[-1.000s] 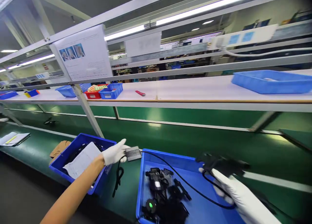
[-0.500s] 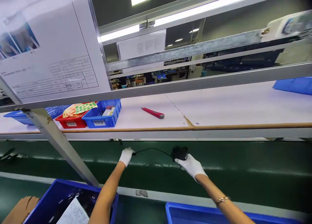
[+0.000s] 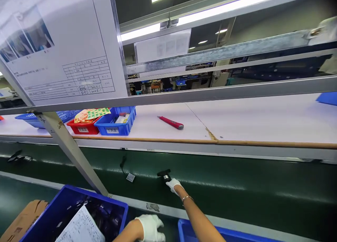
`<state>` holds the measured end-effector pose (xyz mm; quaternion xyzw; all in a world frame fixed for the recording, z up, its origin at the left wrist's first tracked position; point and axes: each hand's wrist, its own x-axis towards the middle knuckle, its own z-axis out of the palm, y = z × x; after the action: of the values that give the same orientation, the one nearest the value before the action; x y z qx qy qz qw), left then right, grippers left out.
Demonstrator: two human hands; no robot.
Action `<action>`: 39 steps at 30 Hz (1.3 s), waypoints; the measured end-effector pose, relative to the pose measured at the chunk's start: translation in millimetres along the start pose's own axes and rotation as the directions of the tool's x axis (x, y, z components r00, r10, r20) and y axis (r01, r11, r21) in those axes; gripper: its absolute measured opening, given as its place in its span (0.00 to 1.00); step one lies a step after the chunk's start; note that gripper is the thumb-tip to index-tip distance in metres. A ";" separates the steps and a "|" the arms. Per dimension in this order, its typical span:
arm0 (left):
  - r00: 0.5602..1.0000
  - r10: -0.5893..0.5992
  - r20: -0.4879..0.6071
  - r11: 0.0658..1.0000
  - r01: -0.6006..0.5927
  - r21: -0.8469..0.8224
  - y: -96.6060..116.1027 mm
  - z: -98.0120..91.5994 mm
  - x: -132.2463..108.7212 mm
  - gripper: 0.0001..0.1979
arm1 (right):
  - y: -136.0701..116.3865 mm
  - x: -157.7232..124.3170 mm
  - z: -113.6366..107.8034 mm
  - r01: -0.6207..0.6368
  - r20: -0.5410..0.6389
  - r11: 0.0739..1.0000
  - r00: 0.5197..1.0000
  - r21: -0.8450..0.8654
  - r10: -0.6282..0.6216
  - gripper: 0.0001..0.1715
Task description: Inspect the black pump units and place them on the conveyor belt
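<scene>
My right hand (image 3: 173,185), in a white glove, is closed on a black device (image 3: 165,176) with a pale label, over the green belt (image 3: 237,189). My left hand (image 3: 152,228), gloved too, is low in the view near the blue bin's right side; its fingers are bent and slightly apart, with nothing seen in them. On the belt to the left of the black device lies a small item with a grey-white label (image 3: 130,177) and a dark cable (image 3: 123,164).
A blue bin (image 3: 65,190) with dark items and a written sheet stands lower left, beside cardboard (image 3: 23,219). Another blue bin (image 3: 181,229) is lower centre. The shelf holds a red tool (image 3: 170,122), a blue tray (image 3: 116,130) and a red tray (image 3: 84,128). A slanted metal post (image 3: 71,154) crosses the left.
My left hand has let go of the cable and drawn back toward me. My right hand has moved left with a black device. The labelled item now shows on the belt.
</scene>
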<state>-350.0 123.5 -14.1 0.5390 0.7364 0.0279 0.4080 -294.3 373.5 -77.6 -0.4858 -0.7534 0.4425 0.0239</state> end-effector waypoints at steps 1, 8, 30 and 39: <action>0.999 0.039 -0.019 0.998 -0.040 -0.049 10.3 12.9 -17.4 0.27 | -2.0 -7.3 -4.7 0.014 0.034 1.000 0.999 -0.002 -0.014 0.18; 0.961 -0.001 -0.275 0.885 -0.127 -0.447 68.8 95.5 -114.7 0.23 | 78.7 -95.1 -100.2 0.028 0.144 0.994 0.989 0.105 -0.043 0.18; 0.915 -0.304 -0.264 0.186 -0.215 -0.959 150.1 252.5 -161.4 0.35 | 231.2 -287.4 -71.6 -0.177 0.147 0.971 0.968 -0.162 0.201 0.20; 0.935 -0.271 -0.230 0.171 -0.188 -0.967 153.0 261.8 -160.5 0.32 | 257.2 -322.8 -87.2 -0.340 0.310 0.917 0.866 -0.206 0.391 0.15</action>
<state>-53.0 -48.1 -23.2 0.1131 0.6176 0.5793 0.5198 99.2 221.5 -74.9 -0.5351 -0.6698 0.4614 -0.2284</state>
